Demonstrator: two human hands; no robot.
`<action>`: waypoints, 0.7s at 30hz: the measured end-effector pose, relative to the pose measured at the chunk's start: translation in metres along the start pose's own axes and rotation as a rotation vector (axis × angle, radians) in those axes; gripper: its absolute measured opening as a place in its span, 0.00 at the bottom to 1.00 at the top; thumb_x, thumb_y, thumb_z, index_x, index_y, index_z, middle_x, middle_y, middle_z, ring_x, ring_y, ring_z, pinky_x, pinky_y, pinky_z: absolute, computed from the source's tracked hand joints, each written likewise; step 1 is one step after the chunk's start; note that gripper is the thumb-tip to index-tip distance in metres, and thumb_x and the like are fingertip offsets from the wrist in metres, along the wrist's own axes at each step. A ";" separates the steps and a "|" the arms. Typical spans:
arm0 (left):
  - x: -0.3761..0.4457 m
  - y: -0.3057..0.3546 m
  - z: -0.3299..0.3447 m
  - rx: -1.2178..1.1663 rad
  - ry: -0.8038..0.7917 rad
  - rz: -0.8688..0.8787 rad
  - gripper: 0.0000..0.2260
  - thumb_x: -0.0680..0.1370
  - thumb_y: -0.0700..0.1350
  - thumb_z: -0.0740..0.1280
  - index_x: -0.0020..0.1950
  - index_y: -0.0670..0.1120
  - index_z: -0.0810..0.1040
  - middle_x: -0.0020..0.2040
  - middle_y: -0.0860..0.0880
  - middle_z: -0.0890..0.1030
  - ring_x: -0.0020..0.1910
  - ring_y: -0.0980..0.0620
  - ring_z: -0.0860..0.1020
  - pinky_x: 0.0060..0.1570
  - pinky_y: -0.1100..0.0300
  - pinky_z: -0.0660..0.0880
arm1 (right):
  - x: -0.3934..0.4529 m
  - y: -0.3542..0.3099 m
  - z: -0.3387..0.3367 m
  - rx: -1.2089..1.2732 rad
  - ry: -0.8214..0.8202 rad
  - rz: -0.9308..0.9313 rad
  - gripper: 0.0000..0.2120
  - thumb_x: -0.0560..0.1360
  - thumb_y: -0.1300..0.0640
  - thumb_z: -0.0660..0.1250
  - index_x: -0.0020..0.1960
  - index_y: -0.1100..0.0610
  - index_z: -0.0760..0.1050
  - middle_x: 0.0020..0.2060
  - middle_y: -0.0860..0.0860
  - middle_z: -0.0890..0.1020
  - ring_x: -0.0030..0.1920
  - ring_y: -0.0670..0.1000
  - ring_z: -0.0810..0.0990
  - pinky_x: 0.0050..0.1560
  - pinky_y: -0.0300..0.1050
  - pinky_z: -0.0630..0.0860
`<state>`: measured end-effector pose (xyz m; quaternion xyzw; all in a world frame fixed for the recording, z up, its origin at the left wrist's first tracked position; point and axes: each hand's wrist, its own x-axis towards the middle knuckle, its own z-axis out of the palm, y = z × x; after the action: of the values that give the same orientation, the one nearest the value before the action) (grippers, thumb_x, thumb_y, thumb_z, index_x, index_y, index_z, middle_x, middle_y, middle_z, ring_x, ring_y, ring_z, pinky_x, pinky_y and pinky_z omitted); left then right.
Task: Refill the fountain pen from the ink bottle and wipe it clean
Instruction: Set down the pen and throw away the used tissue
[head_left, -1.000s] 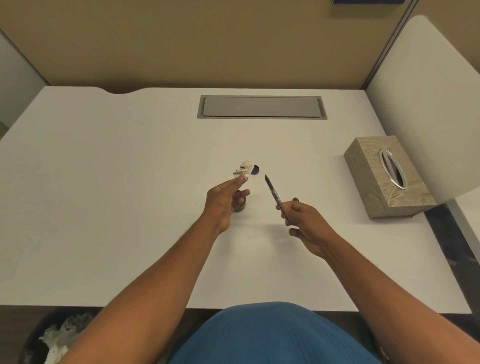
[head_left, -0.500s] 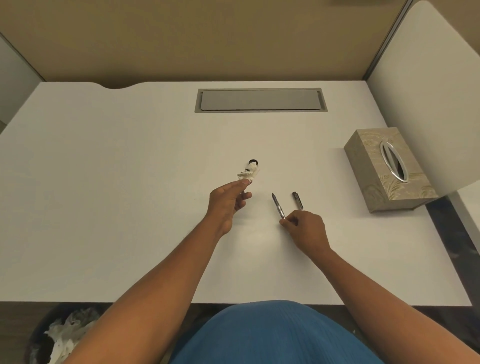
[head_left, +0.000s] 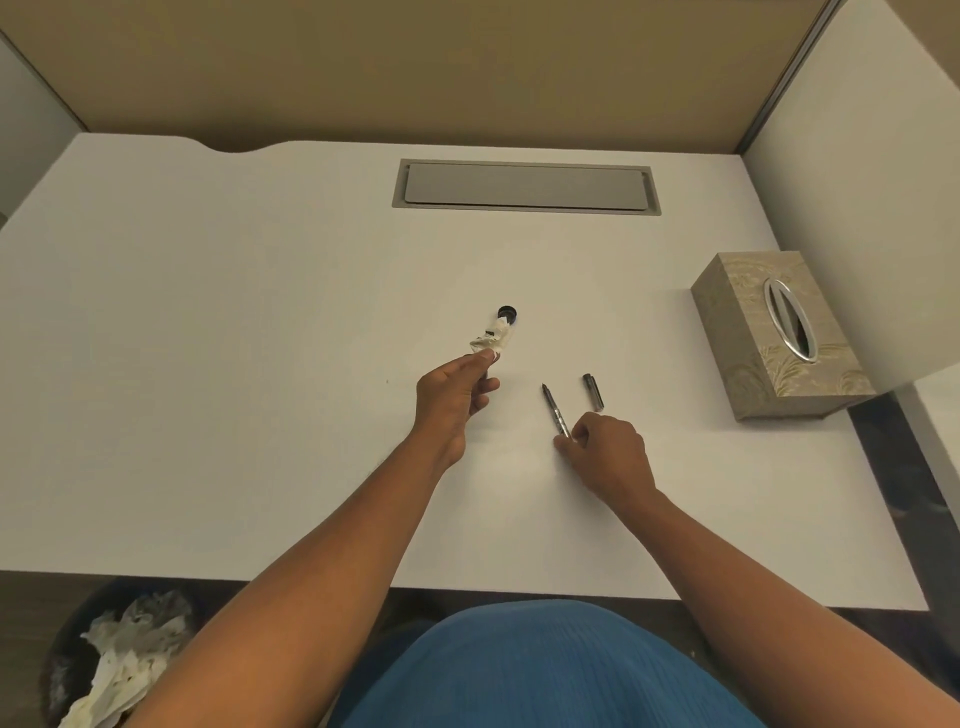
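The fountain pen (head_left: 556, 411) lies on the worktop (head_left: 260, 415), nib toward upper left, its rear pinched by the right hand (head_left: 605, 454); the left hand (head_left: 454, 397) grips a crumpled tissue (head_left: 492, 339), perhaps stained.

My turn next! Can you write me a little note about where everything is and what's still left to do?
Left hand: pinches a crumpled, stained tissue above the desk.
Right hand: grips the back end of the pen, which lies low on the desk, uncapped.
Pen cap: lies beside the pen, apart from it.
A small dark round thing, lid or bottle, sits beyond the tissue.
Done: apparently some wiping.
Left: cap the pen, bin the tissue.
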<state>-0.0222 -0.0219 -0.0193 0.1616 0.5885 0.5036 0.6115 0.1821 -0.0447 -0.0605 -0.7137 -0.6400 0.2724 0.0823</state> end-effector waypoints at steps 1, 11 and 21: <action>0.000 -0.001 0.000 0.003 0.001 -0.003 0.14 0.73 0.46 0.76 0.56 0.41 0.85 0.44 0.49 0.82 0.36 0.55 0.81 0.36 0.63 0.74 | 0.000 0.000 -0.001 -0.001 -0.002 -0.005 0.10 0.74 0.48 0.68 0.44 0.55 0.78 0.40 0.50 0.81 0.42 0.53 0.79 0.44 0.48 0.76; -0.006 -0.005 0.000 0.021 -0.012 -0.019 0.13 0.74 0.45 0.75 0.57 0.42 0.85 0.44 0.53 0.83 0.37 0.56 0.82 0.36 0.64 0.74 | 0.003 0.004 -0.001 -0.032 -0.010 -0.009 0.11 0.74 0.46 0.68 0.45 0.54 0.77 0.41 0.50 0.80 0.42 0.53 0.78 0.41 0.46 0.74; -0.011 -0.003 0.002 0.021 -0.020 -0.009 0.13 0.74 0.44 0.75 0.57 0.42 0.85 0.45 0.53 0.84 0.38 0.56 0.82 0.36 0.64 0.74 | 0.010 -0.013 -0.023 0.191 0.041 -0.066 0.08 0.75 0.49 0.69 0.47 0.53 0.81 0.40 0.46 0.82 0.43 0.48 0.79 0.41 0.39 0.70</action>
<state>-0.0174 -0.0314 -0.0148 0.1706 0.5884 0.4930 0.6178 0.1823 -0.0272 -0.0379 -0.6865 -0.6325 0.3148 0.1717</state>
